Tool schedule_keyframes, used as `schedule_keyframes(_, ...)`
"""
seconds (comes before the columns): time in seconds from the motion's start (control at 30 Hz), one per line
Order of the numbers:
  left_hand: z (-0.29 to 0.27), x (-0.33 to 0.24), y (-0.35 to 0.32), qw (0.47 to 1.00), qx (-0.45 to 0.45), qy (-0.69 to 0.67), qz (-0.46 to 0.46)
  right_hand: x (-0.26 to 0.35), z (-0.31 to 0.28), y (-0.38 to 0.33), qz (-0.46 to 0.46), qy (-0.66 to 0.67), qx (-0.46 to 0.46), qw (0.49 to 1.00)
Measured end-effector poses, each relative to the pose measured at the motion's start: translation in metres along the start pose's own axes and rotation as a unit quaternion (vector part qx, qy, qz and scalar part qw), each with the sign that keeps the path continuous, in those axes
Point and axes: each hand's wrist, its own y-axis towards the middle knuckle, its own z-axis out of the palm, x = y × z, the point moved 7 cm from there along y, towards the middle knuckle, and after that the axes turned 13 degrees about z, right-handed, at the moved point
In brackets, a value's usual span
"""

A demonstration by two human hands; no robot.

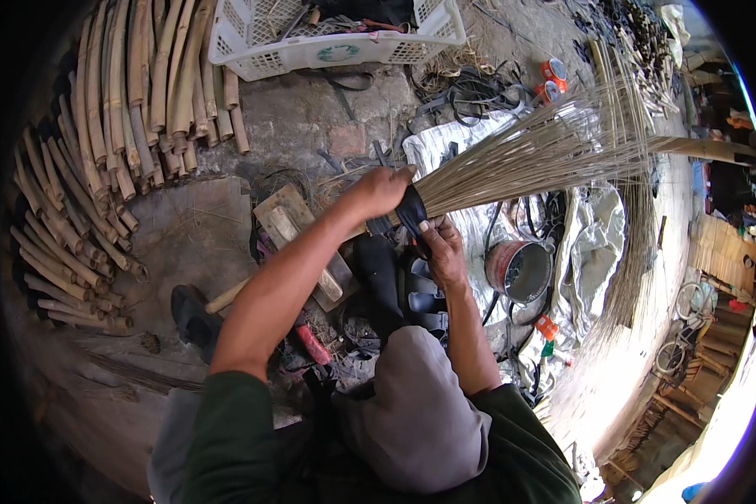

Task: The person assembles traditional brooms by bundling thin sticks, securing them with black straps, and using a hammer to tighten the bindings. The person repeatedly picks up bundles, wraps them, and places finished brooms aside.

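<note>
A bundle of thin pale broom straws [529, 155] fans out to the upper right. My left hand [378, 191] grips the bundle's narrow end from above. A black rubber strip [412, 214] wraps around that end. My right hand [442, 248] holds the strip just below the bundle, thumb pressed on it. Both forearms rise from the lower edge, over my grey-clad knee [412, 403].
Cut bamboo poles [101, 160] are stacked on the left. A white plastic crate [336, 38] stands at the top. A metal pot [519, 270] sits on silver sheeting [592, 252] to the right. Wooden blocks [290, 223], a red-handled tool [312, 343] and black straps [470, 88] lie on the ground.
</note>
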Motion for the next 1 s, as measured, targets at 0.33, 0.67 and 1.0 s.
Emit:
schedule_keyframes(0.33, 0.004, -0.021, -0.054, 0.983, -0.122, 0.130, 0.041, 0.017, 0.006, -0.033, 0.075, -0.175, -0.100, 0.977)
schedule_keyframes(0.67, 0.004, -0.035, -0.078, 0.940, -0.191, 0.219, 0.178, 0.027, 0.049, -0.046, 0.022, 0.114, 0.026, 0.993)
schedule_keyframes(1.0, 0.012, -0.042, -0.093, 0.892, -0.246, 0.145, 0.351, 0.036, 0.040, -0.059, 0.065, 0.057, -0.016, 0.996)
